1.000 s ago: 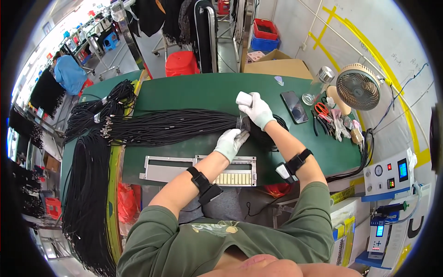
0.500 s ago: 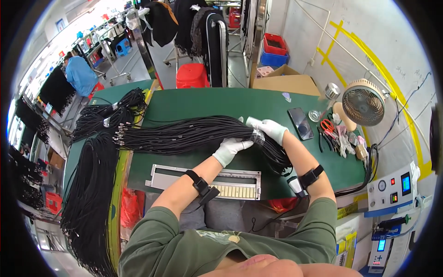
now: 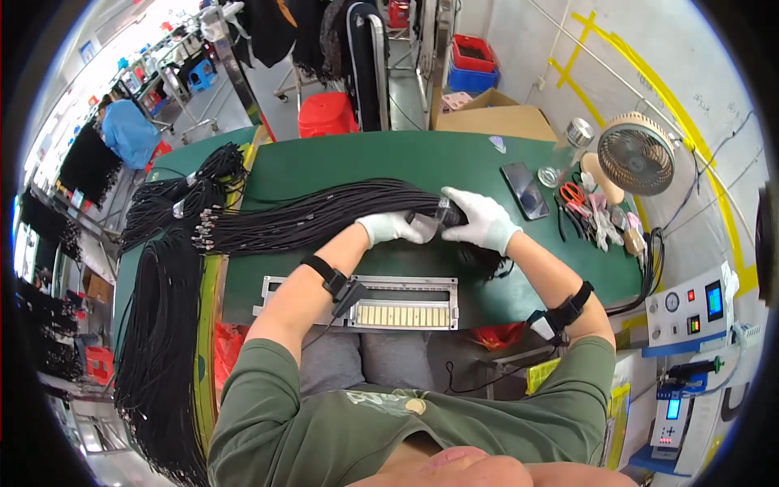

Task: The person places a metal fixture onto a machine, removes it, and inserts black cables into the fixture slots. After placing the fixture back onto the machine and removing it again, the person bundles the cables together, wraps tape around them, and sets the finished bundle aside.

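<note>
A long bundle of black cables (image 3: 324,213) lies across the green table, its metal-tipped ends at the left. A clear tape band (image 3: 445,213) sits around the bundle near its right end. My left hand (image 3: 394,228), in a white glove, is closed at the bundle's near side on a loose, see-through flap of the tape. My white-gloved right hand (image 3: 488,222) grips the bundle just right of the band, thumb and fingers on either side. Beyond it the bundle bends toward me. A metal frame tray (image 3: 371,284) with a row of pale blocks lies below my hands.
More black cable bundles (image 3: 162,316) lie on the left. A phone (image 3: 525,191), orange-handled scissors (image 3: 573,193), pliers and a fan (image 3: 635,154) stand or lie at the right. A red stool (image 3: 327,114) is beyond the table; a co-worker in blue (image 3: 130,134) is far left.
My left hand has moved to the tape and taken its loose flap. My right hand has turned and come down around the bundle. The view has shifted slightly.
</note>
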`<control>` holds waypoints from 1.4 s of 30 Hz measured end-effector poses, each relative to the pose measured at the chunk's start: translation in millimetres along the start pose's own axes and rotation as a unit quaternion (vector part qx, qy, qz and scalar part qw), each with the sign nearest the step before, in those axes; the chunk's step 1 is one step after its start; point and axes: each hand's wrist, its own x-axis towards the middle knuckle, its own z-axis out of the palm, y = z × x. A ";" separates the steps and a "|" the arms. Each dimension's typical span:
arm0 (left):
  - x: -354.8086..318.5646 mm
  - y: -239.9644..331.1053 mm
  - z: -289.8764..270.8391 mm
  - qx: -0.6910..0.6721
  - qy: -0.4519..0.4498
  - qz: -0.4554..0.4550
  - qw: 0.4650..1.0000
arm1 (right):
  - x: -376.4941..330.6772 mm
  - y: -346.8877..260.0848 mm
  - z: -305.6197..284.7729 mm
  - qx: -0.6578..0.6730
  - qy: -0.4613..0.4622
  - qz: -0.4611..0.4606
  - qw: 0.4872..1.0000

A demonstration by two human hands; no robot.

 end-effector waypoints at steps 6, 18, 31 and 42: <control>-0.9 3.2 21.8 -0.262 -0.054 0.077 0.960 | -12.0 -30.5 -5.9 -0.096 0.225 -0.112 0.963; 20.6 4.6 52.9 -0.623 0.074 0.059 0.777 | -36.5 -51.4 23.8 -0.063 0.291 -0.160 0.941; -7.2 2.8 65.8 -0.110 0.243 0.240 0.934 | 36.9 62.9 57.4 0.398 -0.188 0.122 0.890; -2.2 11.7 16.9 -0.151 -0.041 -0.052 0.986 | -21.4 -25.5 -12.6 0.142 0.105 0.022 0.984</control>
